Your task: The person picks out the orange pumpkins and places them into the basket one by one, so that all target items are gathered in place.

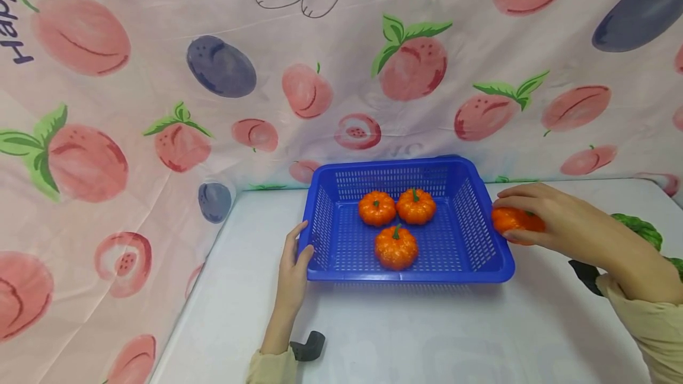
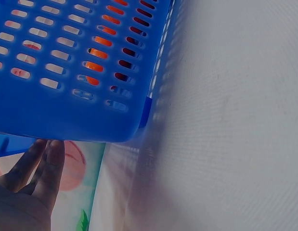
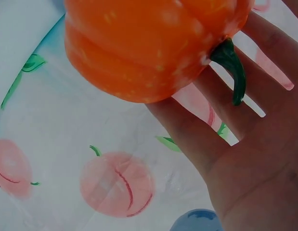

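Note:
A blue plastic basket (image 1: 405, 278) stands on the white table with three small orange pumpkins inside: one at the back left (image 1: 376, 208), one at the back right (image 1: 416, 206) and one nearer the front (image 1: 396, 248). My left hand (image 1: 292, 271) holds the basket's left rim, thumb on the edge; its fingertips (image 2: 55, 150) meet the rim in the left wrist view. Just outside the basket's right wall, my right hand (image 1: 544, 218) grips another orange pumpkin (image 1: 514, 225) between thumb and fingers. That pumpkin's dark green stem (image 3: 233, 67) faces the palm in the right wrist view.
Green, bumpy vegetable-like things (image 1: 640, 230) lie at the table's right side, partly behind my right forearm. A fruit-printed cloth (image 1: 320, 34) hangs behind the white table (image 1: 427, 330) and down its left side. Dark wrist-camera pieces (image 1: 309, 347) sit beside each wrist.

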